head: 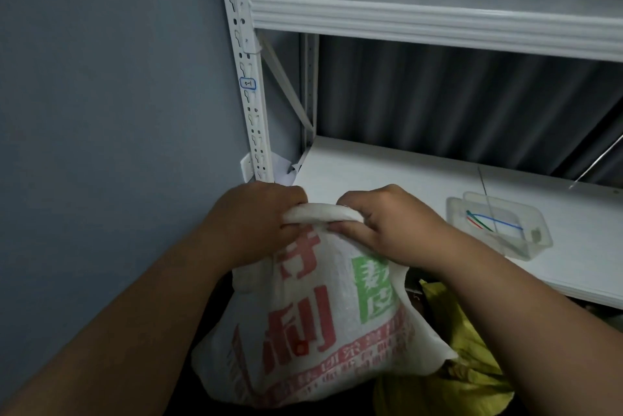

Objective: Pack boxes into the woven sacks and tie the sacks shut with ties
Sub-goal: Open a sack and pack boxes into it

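We hold the white woven sack [313,324] by its gathered top, which bunches into a thick roll between our two hands; the left hand [256,216] curls its fingers round the roll's left end, and the right hand [384,223] pinches the right end, thumb beneath and fingers over; the sack hangs below both hands, in front of the lower white shelf [387,173] and above a yellow sack [462,365] at lower right; its bulging body is printed with large red characters and a green block with pale characters; on the shelf, to the right of our right hand, stands a clear plastic tub [499,223] holding coloured ties [492,220].
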